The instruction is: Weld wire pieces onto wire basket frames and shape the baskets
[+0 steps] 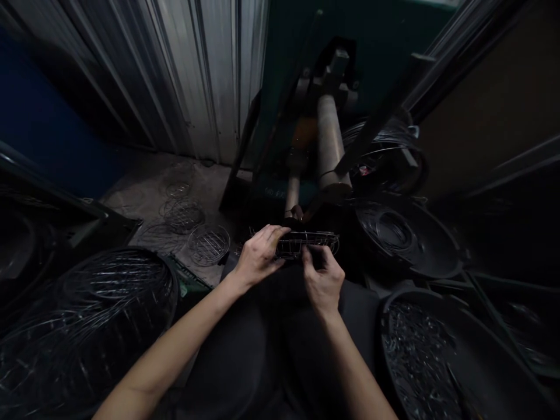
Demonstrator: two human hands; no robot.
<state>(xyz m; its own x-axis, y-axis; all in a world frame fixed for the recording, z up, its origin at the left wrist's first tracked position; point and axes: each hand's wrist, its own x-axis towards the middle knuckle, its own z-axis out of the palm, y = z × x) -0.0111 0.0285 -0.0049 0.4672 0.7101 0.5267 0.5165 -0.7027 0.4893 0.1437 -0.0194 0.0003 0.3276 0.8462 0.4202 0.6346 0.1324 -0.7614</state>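
Note:
A small wire basket or rack of thin metal rods (329, 238) is held low in front of the machine, above my lap. My left hand (258, 255) grips its left side, with the thumb below and the fingers over the top. At its near right side my right hand (324, 279) is closed in a pinch, with thumb and forefinger against the wires. Whether a separate small piece sits between those fingertips is too dark to tell. Just beyond the wirework are the machine's lower metal arm (293, 192) and its thicker upper cylinder (330, 137).
A tub (175, 286) heaped with round wire grids stands at left; more wire grids (209, 245) lie on the floor. At right are a basin with coiled wire rings (389, 230) and another tub with small metal pieces (415, 356). Corrugated metal sheeting (205, 70) rises behind.

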